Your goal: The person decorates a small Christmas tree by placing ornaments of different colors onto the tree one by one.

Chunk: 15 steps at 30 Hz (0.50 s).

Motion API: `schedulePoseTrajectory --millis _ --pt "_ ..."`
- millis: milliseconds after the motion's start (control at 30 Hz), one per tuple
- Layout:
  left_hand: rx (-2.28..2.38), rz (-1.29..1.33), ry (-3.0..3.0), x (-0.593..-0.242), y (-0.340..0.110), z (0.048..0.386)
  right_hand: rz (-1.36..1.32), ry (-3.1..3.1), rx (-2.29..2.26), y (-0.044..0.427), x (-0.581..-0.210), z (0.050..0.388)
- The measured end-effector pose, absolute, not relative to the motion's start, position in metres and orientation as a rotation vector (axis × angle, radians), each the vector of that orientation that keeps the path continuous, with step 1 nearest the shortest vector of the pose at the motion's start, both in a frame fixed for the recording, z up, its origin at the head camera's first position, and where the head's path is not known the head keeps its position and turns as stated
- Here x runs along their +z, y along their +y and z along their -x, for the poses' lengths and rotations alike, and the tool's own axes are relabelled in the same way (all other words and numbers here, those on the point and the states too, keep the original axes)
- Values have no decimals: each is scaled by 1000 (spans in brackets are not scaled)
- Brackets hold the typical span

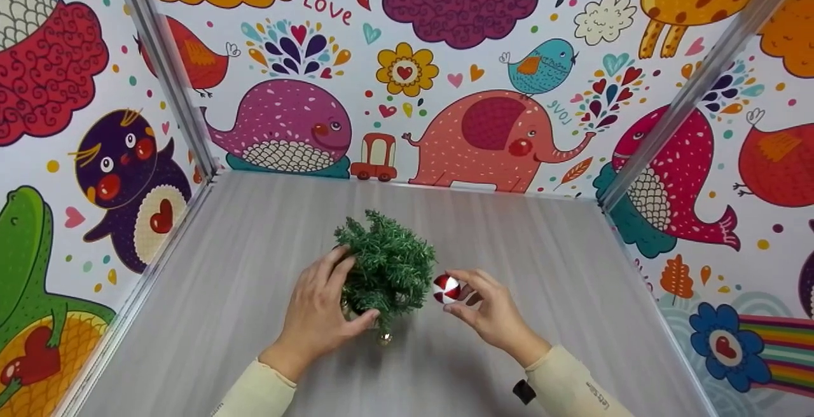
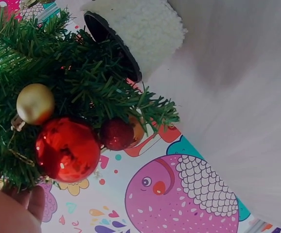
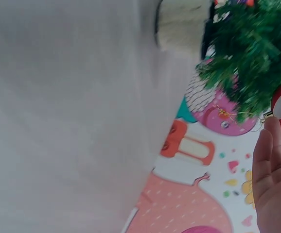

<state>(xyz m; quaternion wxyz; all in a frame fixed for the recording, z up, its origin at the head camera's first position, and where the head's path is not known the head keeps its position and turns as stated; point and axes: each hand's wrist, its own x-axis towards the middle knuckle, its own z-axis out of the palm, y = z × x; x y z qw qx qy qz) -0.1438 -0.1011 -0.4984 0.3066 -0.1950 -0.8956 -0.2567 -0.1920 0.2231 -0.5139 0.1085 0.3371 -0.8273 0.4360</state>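
A small green artificial Christmas tree [image 1: 389, 264] stands on the table, its white fleecy pot [image 2: 148, 36] showing in the left wrist view. My left hand [image 1: 323, 302] grips the tree's left side, fingers curved into the branches and thumb toward the front. A large shiny red ball [image 2: 68, 149], a gold ball [image 2: 35, 104] and a dark red ball [image 2: 117, 134] hang among the branches. Just right of the tree, my right hand [image 1: 493, 309] pinches a red-and-white bauble [image 1: 446, 289] between thumb and fingers. A gold string loop [image 3: 233, 114] trails from the bauble's cap toward the branches.
The grey wood-grain table [image 1: 254, 226] is enclosed by walls [image 1: 458, 74] printed with cartoon animals. Metal corner posts [image 1: 172, 74] rise at the back left and back right. A small black object [image 1: 524, 391] sits by the right sleeve.
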Motion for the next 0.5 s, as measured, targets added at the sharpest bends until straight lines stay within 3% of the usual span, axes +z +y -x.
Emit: schedulePoseTrajectory --millis 500 --pt "-675 517 -2380 -496 -101 143 -1200 -2279 1388 180 -469 148"
